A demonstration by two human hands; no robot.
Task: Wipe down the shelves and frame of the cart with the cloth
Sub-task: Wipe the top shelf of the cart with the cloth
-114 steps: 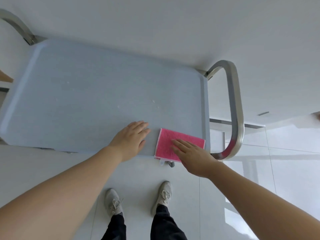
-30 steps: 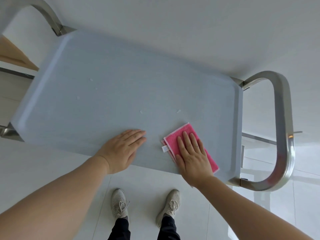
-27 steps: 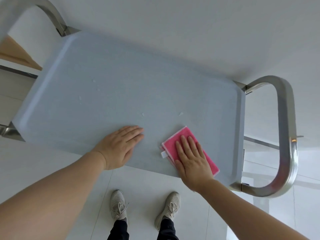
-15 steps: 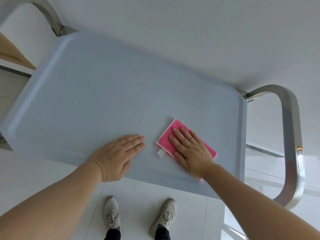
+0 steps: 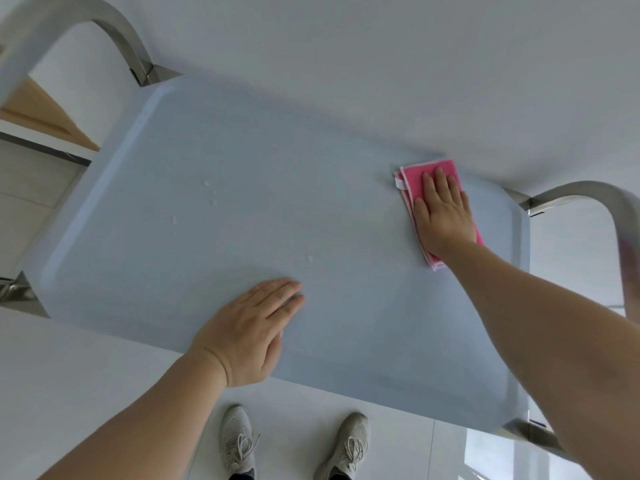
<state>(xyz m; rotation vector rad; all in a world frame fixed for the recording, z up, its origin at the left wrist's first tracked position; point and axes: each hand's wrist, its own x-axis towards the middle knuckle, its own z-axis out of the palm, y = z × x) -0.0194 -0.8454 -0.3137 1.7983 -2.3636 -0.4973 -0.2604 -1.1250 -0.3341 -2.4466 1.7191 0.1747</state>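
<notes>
The cart's pale blue top shelf [image 5: 242,161] fills the middle of the view, with a steel frame loop at the far left [image 5: 114,29] and another at the right [image 5: 620,216]. A folded pink cloth [image 5: 415,174] lies near the shelf's far right corner. My right hand [image 5: 445,213] presses flat on the cloth with straight fingers. Flat on the shelf by its near edge lies my left hand [image 5: 252,330], fingers straight and together. A few water drops [image 5: 207,192] sit on the left half of the shelf.
A white wall rises just behind the cart. The floor is glossy white tile, and my two shoes [image 5: 239,441] stand under the shelf's near edge. A wooden surface [image 5: 38,112] shows past the left frame loop.
My right hand has slid the pink cloth from the near middle of the shelf out to the far right corner. My left hand has stayed flat near the front edge.
</notes>
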